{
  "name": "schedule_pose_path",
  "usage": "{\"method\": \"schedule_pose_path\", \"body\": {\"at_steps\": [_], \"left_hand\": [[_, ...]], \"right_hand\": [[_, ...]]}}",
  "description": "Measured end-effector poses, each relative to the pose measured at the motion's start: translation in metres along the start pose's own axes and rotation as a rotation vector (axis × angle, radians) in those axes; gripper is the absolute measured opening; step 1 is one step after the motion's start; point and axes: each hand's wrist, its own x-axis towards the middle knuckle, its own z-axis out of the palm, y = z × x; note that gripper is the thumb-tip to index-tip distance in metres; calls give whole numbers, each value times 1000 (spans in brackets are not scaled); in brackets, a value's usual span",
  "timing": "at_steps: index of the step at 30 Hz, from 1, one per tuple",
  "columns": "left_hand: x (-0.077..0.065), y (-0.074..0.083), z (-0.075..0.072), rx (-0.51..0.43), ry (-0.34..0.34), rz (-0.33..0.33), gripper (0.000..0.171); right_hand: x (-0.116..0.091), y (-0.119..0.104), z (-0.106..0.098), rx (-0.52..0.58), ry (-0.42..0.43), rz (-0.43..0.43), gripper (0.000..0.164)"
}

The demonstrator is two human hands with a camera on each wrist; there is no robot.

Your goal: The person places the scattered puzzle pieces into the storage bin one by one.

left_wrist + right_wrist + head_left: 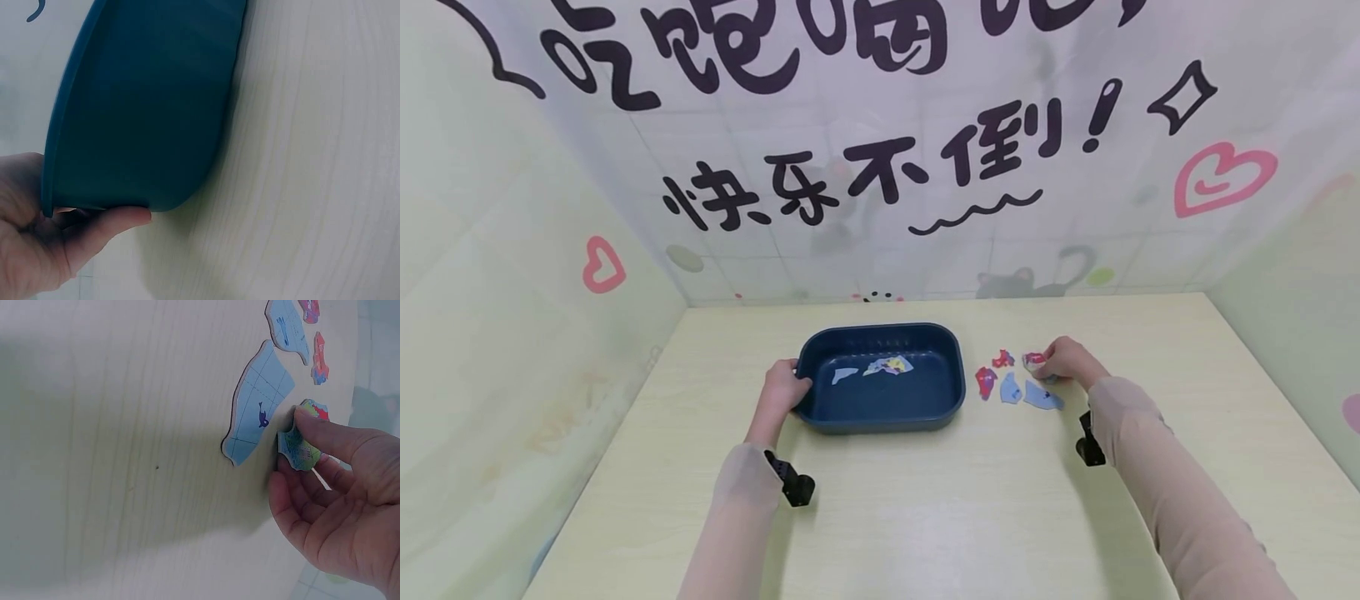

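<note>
My left hand grips the left end of a dark blue rectangular basin. In the left wrist view the thumb lies along the basin's outer wall below the rim, and some fingers are hidden behind it. Two flat map puzzle pieces lie inside: a light blue one and a multicoloured one. At the basin's right, my right hand pinches a green and blue map piece with a red patch between thumb and fingers. Close by lies a curved light blue piece with a small dark animal drawing.
Between basin and right hand lie another light blue piece, a purple-red piece and a small red piece. The pale wooden table ends at a printed cloth backdrop, with cloth sides at left and right.
</note>
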Motion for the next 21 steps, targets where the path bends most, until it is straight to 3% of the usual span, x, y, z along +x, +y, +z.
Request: {"method": "schedule_pose_path", "body": {"at_steps": [5,14,21], "left_hand": [[-1,0,0,-5,6,6,46],[-2,0,0,-4,8,14,44],[-1,0,0,3,12,21,45]], "right_hand": [[3,1,-2,-13,-46,-20,28],[4,-10,-9,30,-55,-48,14],[2,-22,-13,54,-75,-84,15]]}}
